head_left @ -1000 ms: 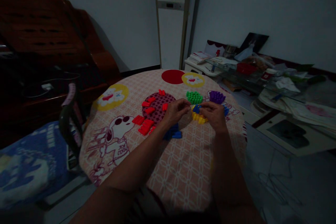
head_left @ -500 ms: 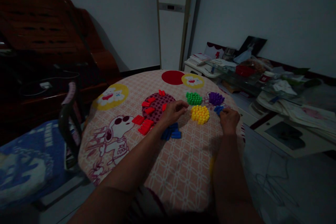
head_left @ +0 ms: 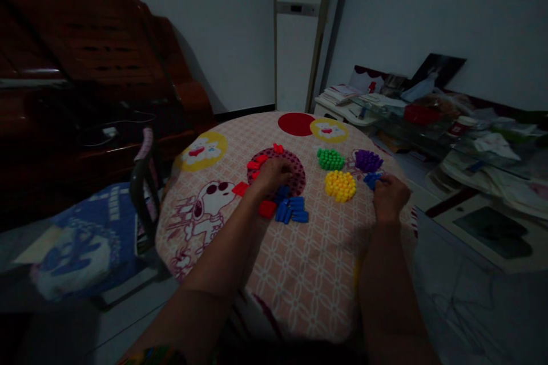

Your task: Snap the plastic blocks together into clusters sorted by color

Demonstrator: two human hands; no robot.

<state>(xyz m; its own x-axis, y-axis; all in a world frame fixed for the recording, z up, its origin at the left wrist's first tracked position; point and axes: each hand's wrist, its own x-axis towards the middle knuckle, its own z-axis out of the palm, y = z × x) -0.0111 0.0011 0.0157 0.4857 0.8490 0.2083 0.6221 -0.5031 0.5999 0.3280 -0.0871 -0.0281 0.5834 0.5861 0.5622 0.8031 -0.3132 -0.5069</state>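
Observation:
My left hand (head_left: pixel 275 175) hovers over the dark dotted circle on the tablecloth, its fingers curled; whatever they may hold is hidden. Red plastic pieces (head_left: pixel 268 209) lie around and partly beneath that wrist. Just below the hand is a loose group of blue plastic pieces (head_left: pixel 292 212). At the table's right side, my right hand (head_left: pixel 391 197) has its fingertips pinched at a small cluster of blue pieces (head_left: pixel 370 180). Between the hands sits a round bunch of yellow pieces (head_left: pixel 340 186), with green pieces (head_left: pixel 330 159) behind it and purple pieces (head_left: pixel 368 161) farther right.
A patterned cloth covers the round table (head_left: pixel 299 274). To the left stand a chair with a blue cushion (head_left: pixel 85 234) and a wooden bench (head_left: pixel 98 51). On the right, a low glass-topped cabinet (head_left: pixel 394 117) carries papers, bags and a cup.
My right hand has moved right from the yellow bunch to the small blue cluster. My left hand has drawn back left over the dotted circle. The camera view has turned slightly left.

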